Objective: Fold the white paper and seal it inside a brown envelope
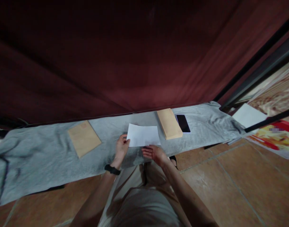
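Note:
A white sheet of paper (143, 135), wider than it is deep, is in front of me over a grey cloth. My left hand (122, 146), with a black band on its wrist, pinches the sheet's left edge between thumb and fingers. At the lower right edge of the paper is my right hand (155, 153), its fingers stretched out and pointing left; whether they touch the sheet I cannot tell. A stack of brown envelopes (170, 123) lies just right of the paper. Off to the left, a single brown envelope (84, 138) rests at a slant.
Grey cloth (49, 157) covers the long narrow surface. Right of the envelope stack lies a dark-screened phone (183, 123). A dark red curtain (135, 63) hangs behind. Dark metal bars (260, 56) and a white sheet (249, 116) are at the right, above a tiled floor (217, 183).

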Available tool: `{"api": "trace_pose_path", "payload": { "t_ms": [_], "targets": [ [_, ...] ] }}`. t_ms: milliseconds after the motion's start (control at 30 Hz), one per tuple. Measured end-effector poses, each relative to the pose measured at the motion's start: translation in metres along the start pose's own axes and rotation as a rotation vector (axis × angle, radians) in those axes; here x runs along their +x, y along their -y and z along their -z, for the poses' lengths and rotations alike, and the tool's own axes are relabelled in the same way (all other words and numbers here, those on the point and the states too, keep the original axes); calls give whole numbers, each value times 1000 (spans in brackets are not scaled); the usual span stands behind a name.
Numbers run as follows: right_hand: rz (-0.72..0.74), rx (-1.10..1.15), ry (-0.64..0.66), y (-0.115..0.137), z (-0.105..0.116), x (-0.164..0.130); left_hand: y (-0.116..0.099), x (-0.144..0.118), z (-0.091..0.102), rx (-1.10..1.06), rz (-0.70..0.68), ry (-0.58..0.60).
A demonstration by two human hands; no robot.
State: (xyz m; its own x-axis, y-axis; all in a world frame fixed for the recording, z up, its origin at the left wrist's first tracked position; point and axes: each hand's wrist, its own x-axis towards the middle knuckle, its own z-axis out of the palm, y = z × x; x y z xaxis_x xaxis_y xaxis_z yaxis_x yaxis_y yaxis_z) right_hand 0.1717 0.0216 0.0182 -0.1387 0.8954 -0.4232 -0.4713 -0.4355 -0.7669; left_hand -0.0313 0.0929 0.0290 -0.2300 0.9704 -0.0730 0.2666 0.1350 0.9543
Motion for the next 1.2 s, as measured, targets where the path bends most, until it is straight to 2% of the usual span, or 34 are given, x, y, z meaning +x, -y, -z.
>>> {"api": "trace_pose_path", "payload": {
  "t_ms": [67,100,267,400,467,533,600,700,800,867,1033,1200],
  "targets": [
    [-91,-83,70,2,2,-7,3,-2,0,69,-16,-22],
    [-62,-160,70,2,2,-8,5,-3,0,109,-20,-39],
    [278,-472,-103,4,-1,7,13,-11,0,238,3,-70],
    [686,-1193,-143,-2,-3,22,8,-21,2,461,-51,-26],
    [738,-1470,-155,-8,-4,26,2,-28,3,665,-146,-48],
    [750,-1619,-180,-14,-3,28,-5,-35,1,852,-304,-89],
    [759,-1669,-204,-19,-3,29,-9,-39,-6,939,-478,-79],
    [769,-1695,-215,-22,-2,31,-7,-38,-28,924,-651,114],
    [769,-1724,-198,-23,1,31,1,-30,-53,914,-686,314],
    [774,-1735,-188,-23,3,31,6,-23,-63,921,-690,367],
    [818,-1717,-187,-23,3,29,7,-5,-62,960,-696,376],
    [815,-1687,-284,-23,4,27,9,10,-49,1001,-638,275]
  ]
}}
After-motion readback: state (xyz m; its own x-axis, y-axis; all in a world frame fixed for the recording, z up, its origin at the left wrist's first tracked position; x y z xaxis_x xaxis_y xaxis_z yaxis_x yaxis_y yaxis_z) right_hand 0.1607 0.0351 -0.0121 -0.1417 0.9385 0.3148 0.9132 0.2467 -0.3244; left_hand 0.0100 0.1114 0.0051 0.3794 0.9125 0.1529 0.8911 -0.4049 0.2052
